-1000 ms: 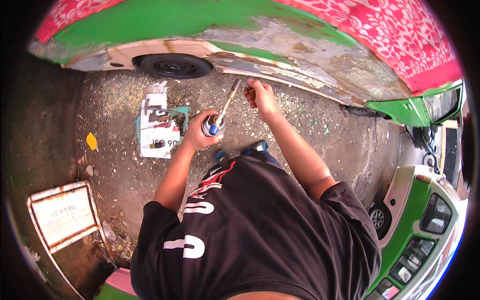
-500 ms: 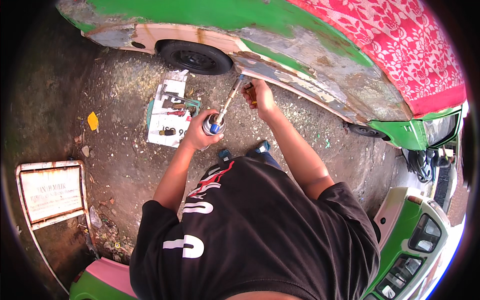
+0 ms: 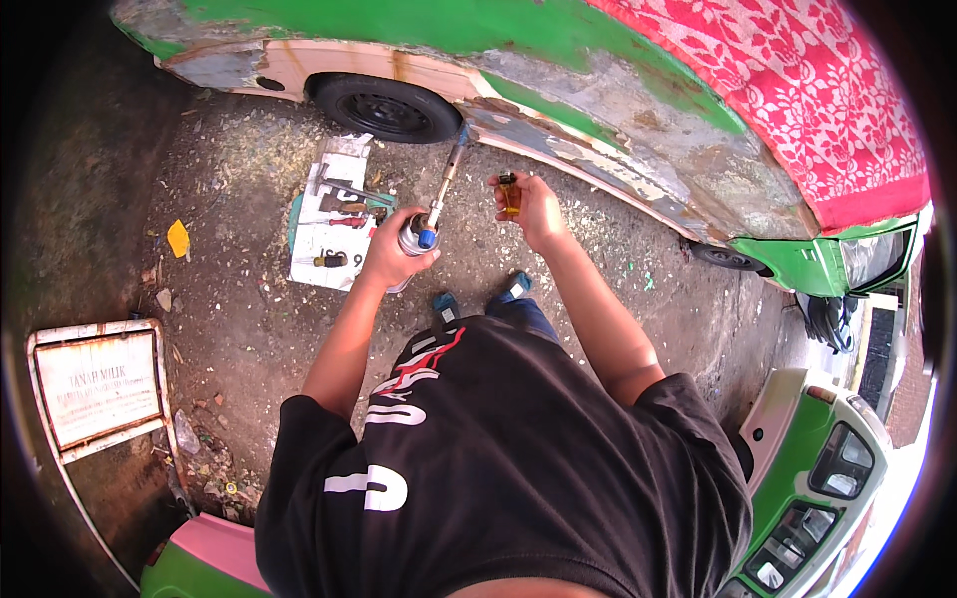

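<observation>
My left hand (image 3: 395, 254) is wrapped round the canister of a gas torch (image 3: 442, 196). Its long metal nozzle points away from me toward the car, and a blue knob sits at its base. A faint bluish flame seems to show at the nozzle's tip. In my right hand (image 3: 538, 211) is a small amber lighter (image 3: 511, 196), pinched between thumb and fingers and held upright, apart from the nozzle. Beyond both hands stands a green car (image 3: 558, 110) with scraped, patchy paint along its lower side.
On the ground to the left, hand tools (image 3: 349, 204) lie on a white sheet (image 3: 311, 267). A red patterned cloth (image 3: 788, 100) covers part of the car. A rusty framed sign (image 3: 100, 384) stands at left; another green vehicle (image 3: 797, 508) is behind at right.
The lighter in my right hand has moved away from the nozzle's tip, to the right and slightly nearer me. The torch has shifted a little left and farther off.
</observation>
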Demonstrator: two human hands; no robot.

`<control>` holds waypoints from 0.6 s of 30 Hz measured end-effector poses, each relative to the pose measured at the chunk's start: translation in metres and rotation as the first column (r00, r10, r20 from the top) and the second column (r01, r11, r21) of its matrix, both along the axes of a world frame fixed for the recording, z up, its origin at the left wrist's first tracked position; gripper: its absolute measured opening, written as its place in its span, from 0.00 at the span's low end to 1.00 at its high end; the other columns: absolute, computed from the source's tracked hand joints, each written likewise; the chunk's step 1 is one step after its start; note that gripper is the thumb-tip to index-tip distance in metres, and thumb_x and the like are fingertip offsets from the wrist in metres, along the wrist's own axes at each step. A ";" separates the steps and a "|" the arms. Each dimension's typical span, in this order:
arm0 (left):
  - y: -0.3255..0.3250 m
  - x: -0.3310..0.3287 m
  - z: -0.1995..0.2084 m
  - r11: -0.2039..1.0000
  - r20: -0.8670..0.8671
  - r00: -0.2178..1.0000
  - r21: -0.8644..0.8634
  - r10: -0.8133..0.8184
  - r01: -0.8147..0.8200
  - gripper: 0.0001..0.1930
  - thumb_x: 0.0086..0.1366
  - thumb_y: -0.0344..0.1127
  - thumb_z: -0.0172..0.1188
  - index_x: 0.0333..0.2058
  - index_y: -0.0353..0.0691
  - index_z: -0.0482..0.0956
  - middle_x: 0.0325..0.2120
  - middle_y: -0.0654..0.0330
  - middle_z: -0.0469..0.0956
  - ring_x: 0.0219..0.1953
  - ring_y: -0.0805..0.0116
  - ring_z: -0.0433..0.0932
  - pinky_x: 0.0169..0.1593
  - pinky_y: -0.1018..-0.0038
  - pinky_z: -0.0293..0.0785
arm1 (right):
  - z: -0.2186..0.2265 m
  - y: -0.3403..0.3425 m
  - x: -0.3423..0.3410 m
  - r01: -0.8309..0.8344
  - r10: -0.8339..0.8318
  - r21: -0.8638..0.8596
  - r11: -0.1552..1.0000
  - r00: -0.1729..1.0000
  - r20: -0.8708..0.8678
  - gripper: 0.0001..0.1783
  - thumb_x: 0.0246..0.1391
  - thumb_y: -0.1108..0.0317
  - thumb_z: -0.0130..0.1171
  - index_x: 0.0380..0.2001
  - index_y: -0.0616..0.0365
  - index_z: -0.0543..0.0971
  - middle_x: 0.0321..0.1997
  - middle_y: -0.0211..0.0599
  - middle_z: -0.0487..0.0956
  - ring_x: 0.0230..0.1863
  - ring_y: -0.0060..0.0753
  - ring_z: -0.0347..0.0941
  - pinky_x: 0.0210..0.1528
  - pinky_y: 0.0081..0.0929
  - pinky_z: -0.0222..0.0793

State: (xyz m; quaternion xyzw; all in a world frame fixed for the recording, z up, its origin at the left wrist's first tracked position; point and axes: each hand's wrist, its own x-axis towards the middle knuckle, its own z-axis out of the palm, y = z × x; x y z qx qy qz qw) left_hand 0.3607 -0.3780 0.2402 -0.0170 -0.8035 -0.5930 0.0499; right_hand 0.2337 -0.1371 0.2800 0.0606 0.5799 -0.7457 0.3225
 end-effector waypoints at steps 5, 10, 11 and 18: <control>-0.004 -0.012 -0.017 0.997 0.037 0.997 -0.054 0.065 -0.063 0.35 0.46 0.37 0.78 0.52 0.37 0.73 0.41 0.57 0.80 0.44 0.67 0.80 0.51 0.71 0.75 | -0.008 0.002 -0.010 -0.027 0.027 -0.051 0.998 1.000 0.008 0.23 0.65 0.63 0.39 0.49 0.61 0.80 0.36 0.32 0.79 0.38 0.27 0.74 0.44 0.31 0.73; -0.010 -0.011 -0.039 0.968 0.132 0.965 -0.136 0.227 -0.209 0.37 0.45 0.39 0.78 0.54 0.36 0.73 0.44 0.53 0.81 0.47 0.61 0.81 0.52 0.69 0.75 | -0.039 -0.007 -0.032 -0.126 0.126 0.004 0.992 0.991 0.042 0.21 0.67 0.66 0.44 0.57 0.64 0.74 0.44 0.39 0.79 0.43 0.31 0.75 0.47 0.34 0.76; -0.013 -0.011 -0.044 0.958 0.159 0.951 -0.156 0.265 -0.241 0.37 0.45 0.39 0.78 0.55 0.36 0.73 0.44 0.52 0.81 0.47 0.60 0.81 0.52 0.68 0.75 | -0.046 -0.012 -0.038 -0.145 0.142 0.040 0.989 0.988 0.056 0.21 0.67 0.66 0.43 0.58 0.64 0.74 0.46 0.40 0.79 0.44 0.32 0.76 0.47 0.35 0.76; -0.037 0.012 -0.071 0.842 0.206 0.835 -0.315 0.511 -0.438 0.38 0.45 0.41 0.77 0.54 0.35 0.73 0.45 0.47 0.81 0.49 0.50 0.80 0.53 0.62 0.75 | -0.104 -0.062 -0.055 -0.401 0.401 0.176 0.899 0.915 0.037 0.25 0.66 0.69 0.50 0.64 0.65 0.67 0.49 0.38 0.78 0.45 0.29 0.76 0.46 0.30 0.77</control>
